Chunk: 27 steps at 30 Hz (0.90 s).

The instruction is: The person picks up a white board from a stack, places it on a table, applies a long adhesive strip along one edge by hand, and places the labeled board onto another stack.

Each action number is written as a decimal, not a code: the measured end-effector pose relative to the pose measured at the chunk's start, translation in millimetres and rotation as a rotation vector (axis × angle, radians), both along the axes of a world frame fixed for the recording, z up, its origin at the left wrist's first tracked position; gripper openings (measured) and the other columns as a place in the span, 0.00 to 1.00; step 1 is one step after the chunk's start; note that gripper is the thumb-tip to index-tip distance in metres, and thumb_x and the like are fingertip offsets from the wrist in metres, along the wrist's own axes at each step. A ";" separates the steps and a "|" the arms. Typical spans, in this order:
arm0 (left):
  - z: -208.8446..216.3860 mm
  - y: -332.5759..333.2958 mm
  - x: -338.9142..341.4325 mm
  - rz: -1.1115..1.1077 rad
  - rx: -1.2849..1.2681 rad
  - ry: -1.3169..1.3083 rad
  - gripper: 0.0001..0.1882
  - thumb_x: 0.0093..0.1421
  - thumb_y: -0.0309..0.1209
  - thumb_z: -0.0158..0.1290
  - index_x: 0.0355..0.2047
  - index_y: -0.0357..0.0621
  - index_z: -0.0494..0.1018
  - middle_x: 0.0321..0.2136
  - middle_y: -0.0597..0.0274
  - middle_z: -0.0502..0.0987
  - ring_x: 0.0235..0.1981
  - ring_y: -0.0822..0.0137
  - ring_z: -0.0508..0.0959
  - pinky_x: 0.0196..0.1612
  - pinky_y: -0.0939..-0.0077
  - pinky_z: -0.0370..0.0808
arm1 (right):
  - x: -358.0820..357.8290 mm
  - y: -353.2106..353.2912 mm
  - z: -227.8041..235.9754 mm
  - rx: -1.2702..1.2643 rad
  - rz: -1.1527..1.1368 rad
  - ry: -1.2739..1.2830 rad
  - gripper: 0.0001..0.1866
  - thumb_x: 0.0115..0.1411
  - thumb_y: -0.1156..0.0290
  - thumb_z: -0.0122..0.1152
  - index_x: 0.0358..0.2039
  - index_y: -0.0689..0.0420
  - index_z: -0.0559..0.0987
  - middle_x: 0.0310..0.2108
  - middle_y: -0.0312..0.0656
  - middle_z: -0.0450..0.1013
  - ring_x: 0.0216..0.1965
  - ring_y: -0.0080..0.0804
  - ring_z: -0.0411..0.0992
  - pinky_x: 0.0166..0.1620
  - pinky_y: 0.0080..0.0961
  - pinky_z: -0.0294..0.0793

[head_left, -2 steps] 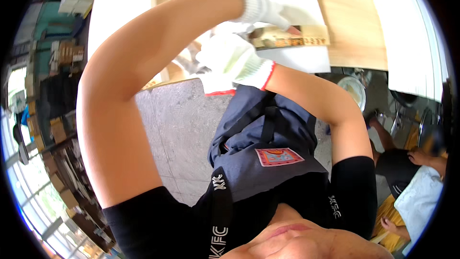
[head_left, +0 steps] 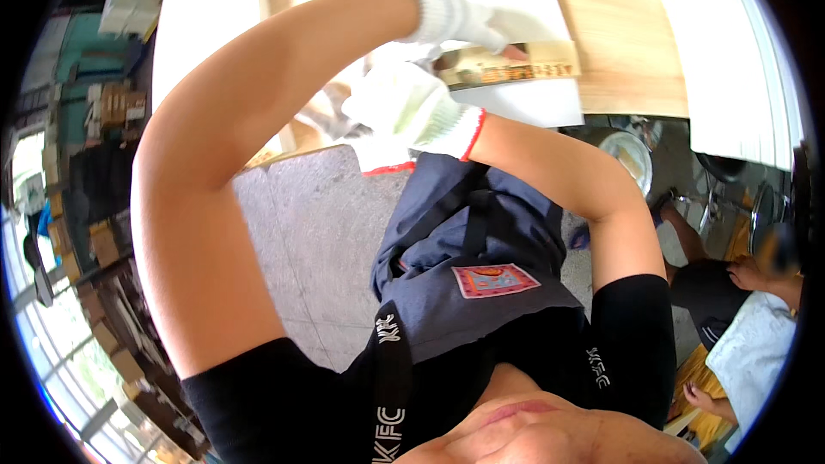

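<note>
My left hand (head_left: 460,19), in a white knit glove, reaches over the table onto a printed strip (head_left: 550,70) of brown and cream. One stretched finger with a bare tip touches the strip; its other fingers are hard to make out. Nearer to me, my right hand (head_left: 408,103) wears a white glove with a red-edged cuff. It is closed around a bunched white knit cloth (head_left: 382,160) whose lower edge is also red. Blurred greyish material (head_left: 325,112) lies beside that hand. The strip rests along a white panel (head_left: 541,105).
Light wood boards (head_left: 623,43) lie right of the panel, with a stack of white sheets (head_left: 730,60) beyond. Below the table edge stands a white bucket (head_left: 627,159). Another person (head_left: 748,335) sits at the lower right. Shelves with cardboard boxes (head_left: 120,103) line the left.
The whole view has shifted slightly, so everything sits a little further left. Both hands and the printed strip keep about the same places relative to each other.
</note>
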<state>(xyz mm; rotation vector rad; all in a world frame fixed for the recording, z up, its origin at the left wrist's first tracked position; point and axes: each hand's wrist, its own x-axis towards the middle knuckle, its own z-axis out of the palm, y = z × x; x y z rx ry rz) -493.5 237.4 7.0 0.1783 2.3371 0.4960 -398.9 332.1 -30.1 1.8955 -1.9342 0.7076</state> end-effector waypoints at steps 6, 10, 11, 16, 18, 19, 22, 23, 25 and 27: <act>24.0 0.0 2.8 -0.860 -0.411 0.347 0.39 0.52 0.66 0.54 0.60 0.61 0.69 0.48 0.51 0.78 0.49 0.54 0.79 0.46 0.57 0.77 | -107.5 140.8 10.0 -0.008 0.145 -0.134 0.13 0.48 0.76 0.64 0.37 0.54 0.82 0.27 0.41 0.77 0.30 0.37 0.78 0.33 0.36 0.78; 17.6 5.3 5.4 -0.429 -0.357 0.140 0.37 0.60 0.65 0.43 0.58 0.53 0.71 0.41 0.49 0.81 0.39 0.56 0.83 0.41 0.64 0.79 | -125.3 199.4 19.9 0.084 -0.167 0.085 0.17 0.47 0.71 0.64 0.40 0.47 0.83 0.31 0.30 0.75 0.34 0.31 0.74 0.41 0.27 0.74; 15.9 10.2 6.7 -0.222 -0.344 0.060 0.36 0.62 0.64 0.41 0.58 0.51 0.70 0.39 0.49 0.81 0.35 0.56 0.84 0.39 0.66 0.80 | -125.7 198.1 22.7 0.081 -0.154 0.119 0.15 0.48 0.71 0.63 0.39 0.48 0.83 0.30 0.31 0.75 0.33 0.32 0.74 0.39 0.28 0.75; 30.8 9.1 7.6 -0.335 -0.239 0.119 0.38 0.62 0.65 0.39 0.57 0.47 0.71 0.38 0.49 0.82 0.30 0.56 0.84 0.39 0.66 0.80 | -107.3 164.8 42.2 0.123 -0.029 0.084 0.07 0.57 0.66 0.60 0.34 0.49 0.83 0.20 0.37 0.72 0.24 0.34 0.74 0.29 0.34 0.75; 19.6 2.2 -1.6 -0.526 -0.282 0.205 0.37 0.60 0.64 0.44 0.59 0.51 0.69 0.44 0.51 0.79 0.38 0.57 0.83 0.41 0.68 0.79 | -76.4 110.1 21.3 0.172 0.058 -0.259 0.08 0.56 0.64 0.60 0.32 0.51 0.82 0.24 0.40 0.75 0.27 0.34 0.76 0.31 0.34 0.77; 15.7 -2.3 -4.8 -0.614 -0.302 0.257 0.37 0.58 0.64 0.47 0.60 0.53 0.68 0.47 0.52 0.78 0.42 0.57 0.82 0.42 0.69 0.79 | -57.5 77.7 20.4 0.205 0.080 -0.227 0.09 0.53 0.62 0.62 0.29 0.53 0.81 0.26 0.42 0.76 0.27 0.35 0.76 0.30 0.34 0.76; 31.1 26.3 1.8 -0.002 -0.285 -0.035 0.35 0.61 0.54 0.55 0.66 0.63 0.62 0.53 0.57 0.75 0.42 0.61 0.82 0.43 0.77 0.78 | -19.2 21.4 38.4 0.151 0.055 -0.106 0.14 0.55 0.56 0.59 0.29 0.54 0.81 0.27 0.45 0.76 0.29 0.39 0.77 0.33 0.34 0.77; 23.6 19.0 2.6 -0.032 -0.264 -0.044 0.34 0.61 0.56 0.54 0.65 0.65 0.63 0.52 0.56 0.75 0.42 0.61 0.82 0.43 0.77 0.78 | -15.7 16.4 29.6 0.052 0.052 0.020 0.16 0.55 0.53 0.58 0.29 0.54 0.81 0.28 0.47 0.76 0.31 0.41 0.78 0.35 0.35 0.78; 18.7 7.0 4.9 -0.180 -0.275 -0.030 0.34 0.59 0.55 0.55 0.65 0.66 0.64 0.52 0.54 0.75 0.42 0.60 0.82 0.43 0.74 0.79 | -31.7 40.3 32.0 0.099 0.132 -0.181 0.12 0.57 0.61 0.56 0.32 0.55 0.80 0.30 0.46 0.77 0.35 0.40 0.78 0.38 0.35 0.78; 36.0 15.6 6.5 -0.531 -0.410 0.076 0.39 0.52 0.48 0.63 0.64 0.67 0.63 0.54 0.54 0.72 0.44 0.55 0.81 0.46 0.68 0.79 | -82.0 92.1 7.6 -0.044 0.286 -0.077 0.09 0.52 0.71 0.62 0.35 0.57 0.81 0.29 0.44 0.78 0.32 0.41 0.78 0.35 0.32 0.79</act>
